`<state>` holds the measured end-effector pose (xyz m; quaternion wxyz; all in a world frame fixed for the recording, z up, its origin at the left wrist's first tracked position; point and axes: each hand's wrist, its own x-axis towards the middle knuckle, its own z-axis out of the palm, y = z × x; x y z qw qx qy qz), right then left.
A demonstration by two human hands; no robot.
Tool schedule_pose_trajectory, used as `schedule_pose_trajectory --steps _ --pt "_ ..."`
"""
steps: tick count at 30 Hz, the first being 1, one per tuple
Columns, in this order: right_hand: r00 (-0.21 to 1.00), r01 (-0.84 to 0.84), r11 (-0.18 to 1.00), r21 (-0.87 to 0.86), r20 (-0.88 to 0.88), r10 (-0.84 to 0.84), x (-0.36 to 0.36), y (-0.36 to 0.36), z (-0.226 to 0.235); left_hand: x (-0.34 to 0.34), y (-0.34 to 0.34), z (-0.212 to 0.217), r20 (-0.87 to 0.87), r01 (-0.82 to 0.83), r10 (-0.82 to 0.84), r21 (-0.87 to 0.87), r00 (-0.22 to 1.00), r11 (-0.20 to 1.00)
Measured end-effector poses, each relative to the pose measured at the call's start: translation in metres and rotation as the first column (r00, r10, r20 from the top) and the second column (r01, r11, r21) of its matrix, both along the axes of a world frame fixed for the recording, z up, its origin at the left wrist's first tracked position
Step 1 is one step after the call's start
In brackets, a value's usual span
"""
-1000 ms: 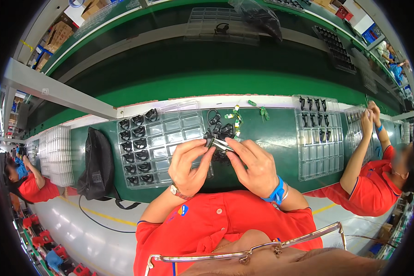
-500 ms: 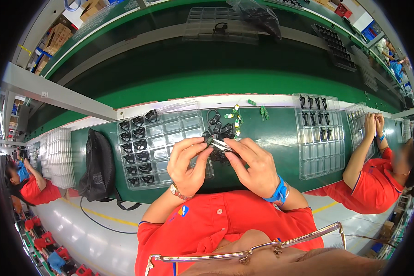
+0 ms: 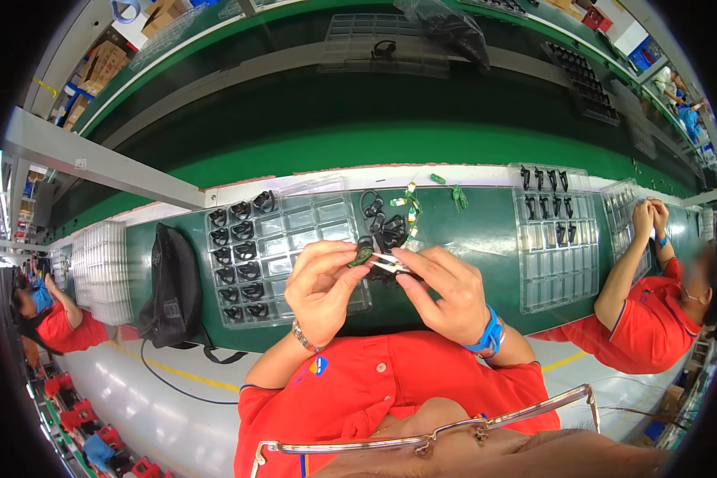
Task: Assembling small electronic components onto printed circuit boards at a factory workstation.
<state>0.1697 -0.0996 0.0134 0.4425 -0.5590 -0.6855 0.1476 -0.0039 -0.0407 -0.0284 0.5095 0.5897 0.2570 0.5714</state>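
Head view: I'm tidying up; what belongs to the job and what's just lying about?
Likely job:
green piece in the left hand
pale slim item in the right hand
pile of black parts
loose green pieces
tray beside the left hand

Likely lying about:
black bag
plastic bag at the top (contents unclear)

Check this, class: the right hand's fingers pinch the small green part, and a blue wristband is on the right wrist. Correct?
Not quite: the head view shows the left hand pinching the small green part. The blue wristband is on the right wrist.
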Motion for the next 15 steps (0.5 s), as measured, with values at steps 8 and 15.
schedule_pose_trajectory --steps 8,15 --pt "0.983 -0.047 0.979 0.197 0.182 0.011 0.0066 -0.0020 -0.0031 -0.0028 -0.0041 0.0013 -0.135 -0.091 0.111 0.145 0.985 0.985" --pt "0.955 -0.060 0.953 0.297 0.295 -0.032 0.0072 -0.0020 -0.0051 -0.0021 -0.0056 -0.0038 -0.164 -0.118 0.155 0.215 0.974 0.969"
